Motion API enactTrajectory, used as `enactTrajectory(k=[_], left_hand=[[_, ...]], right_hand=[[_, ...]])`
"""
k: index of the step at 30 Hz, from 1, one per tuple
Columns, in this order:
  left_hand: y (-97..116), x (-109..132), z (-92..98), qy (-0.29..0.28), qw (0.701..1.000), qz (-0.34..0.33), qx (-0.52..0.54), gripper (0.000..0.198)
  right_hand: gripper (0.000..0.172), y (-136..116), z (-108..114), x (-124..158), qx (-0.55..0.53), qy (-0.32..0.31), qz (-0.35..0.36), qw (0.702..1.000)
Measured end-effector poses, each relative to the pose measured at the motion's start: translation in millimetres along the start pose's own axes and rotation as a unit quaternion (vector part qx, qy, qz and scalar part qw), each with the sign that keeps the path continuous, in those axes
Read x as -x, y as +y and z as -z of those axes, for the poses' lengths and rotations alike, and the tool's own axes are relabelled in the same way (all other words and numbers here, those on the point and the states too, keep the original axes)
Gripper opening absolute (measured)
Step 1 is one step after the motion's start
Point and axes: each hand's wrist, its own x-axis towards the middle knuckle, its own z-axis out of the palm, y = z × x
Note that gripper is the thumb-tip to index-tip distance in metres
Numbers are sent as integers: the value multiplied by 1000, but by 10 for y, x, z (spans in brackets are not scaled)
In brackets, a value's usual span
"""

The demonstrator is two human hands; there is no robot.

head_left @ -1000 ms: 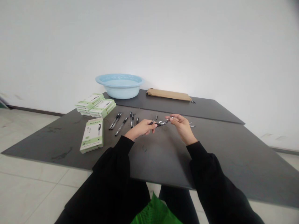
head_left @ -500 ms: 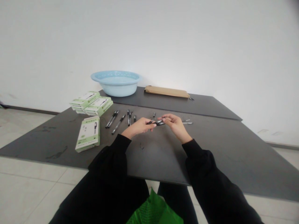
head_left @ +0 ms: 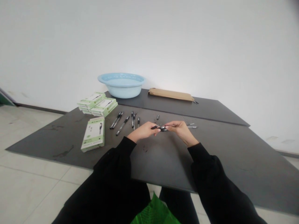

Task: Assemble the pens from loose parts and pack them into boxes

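Observation:
Over the middle of the table, my left hand [head_left: 145, 130] is closed with thumb and fingers on a black pen [head_left: 154, 127]. My right hand [head_left: 181, 130] pinches small clear-and-black pen parts [head_left: 164, 128] at the same spot, its fingertips almost touching the left ones. Exactly which part each hand holds is partly hidden. Just beyond the hands lies a short pen cap [head_left: 158, 117]. Thin refill-like sticks [head_left: 192, 127] show to the right, behind my right hand. Several clear pens with black grips [head_left: 122, 126] lie to the left of my hands.
A green-and-white pen box [head_left: 93, 133] lies on the dark table [head_left: 161, 165] at left, with a stack of similar boxes [head_left: 105, 105] behind. Further back are a light blue basin [head_left: 125, 90] and a long brown paper packet [head_left: 171, 94]. The wall stands behind.
The camera view has shifted slightly, so everything sits a little further right and lower. My right fingers have curled closer around the pen parts; both hands stay together.

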Motion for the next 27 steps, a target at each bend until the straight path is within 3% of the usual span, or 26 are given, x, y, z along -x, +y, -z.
enactTrajectory(k=[4, 7, 10, 12, 14, 17, 20, 24, 27], left_hand=[[8, 20, 37, -23, 1000, 5, -15, 35], [13, 47, 118, -13, 999, 35, -3, 37], [-20, 73, 193, 14, 998, 57, 9, 36], [-60, 82, 222, 21, 997, 71, 4, 35], [-96, 83, 237, 26, 996, 80, -6, 34], [-130, 75, 252, 28, 996, 79, -16, 34], [-145, 70, 263, 52, 994, 89, -18, 35], [-138, 69, 227, 53, 993, 98, -28, 34], [-103, 63, 154, 29, 995, 90, -29, 35]], right_hand=[[27, 136, 11, -24, 0, -46, -19, 999], [40, 274, -11, -165, -14, -78, -23, 997], [50, 388, -68, -453, 60, 36, 15, 997], [48, 443, -124, -683, 156, 120, 41, 980], [45, 485, -193, -892, 213, 154, 49, 964], [34, 542, -314, -1079, 276, 141, 48, 949], [15, 588, -400, -1091, 330, 102, 53, 937], [15, 593, -326, -935, 364, 85, 61, 925], [19, 529, -117, -758, 369, 119, 52, 920]])
